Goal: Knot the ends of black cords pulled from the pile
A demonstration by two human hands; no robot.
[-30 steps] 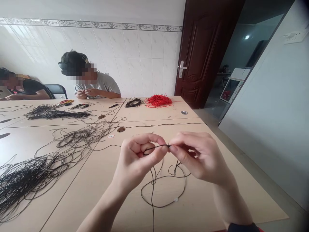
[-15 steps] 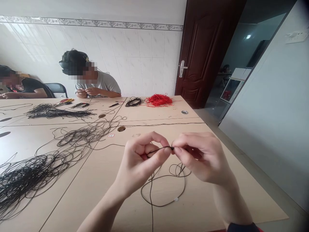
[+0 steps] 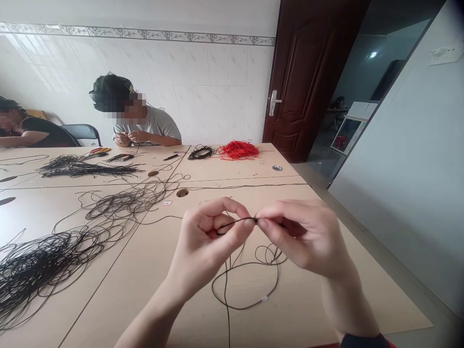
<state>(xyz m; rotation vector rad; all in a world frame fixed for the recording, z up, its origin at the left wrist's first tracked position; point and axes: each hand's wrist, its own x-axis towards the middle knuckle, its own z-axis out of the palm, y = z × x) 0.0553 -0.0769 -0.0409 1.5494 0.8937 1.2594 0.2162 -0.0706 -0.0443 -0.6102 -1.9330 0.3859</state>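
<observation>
My left hand [image 3: 213, 241] pinches a thin black cord [image 3: 235, 222] between thumb and forefinger. Right beside it, my right hand [image 3: 300, 232] grips the same cord, its thumb and forefinger tips almost meeting the left ones. A small dark knot or crossing shows between the fingertips; its form is too small to make out. Below the hands, a loop of black cord [image 3: 250, 308] lies on the table with a small whitish tag [image 3: 265, 299] on it. One strand drops from the left hand toward the table's near edge.
Tangled black cord [image 3: 39, 266] spreads over the left of the table [image 3: 152, 290]. Farther back are a black cord bundle [image 3: 87, 166], scissors [image 3: 99, 151], a black coil [image 3: 201, 152] and red cord [image 3: 239, 150]. A co-worker [image 3: 155, 125] sits opposite; another person sits far left.
Both hands have shifted slightly left with the cord still pinched. The person at the far left has leaned lower.
</observation>
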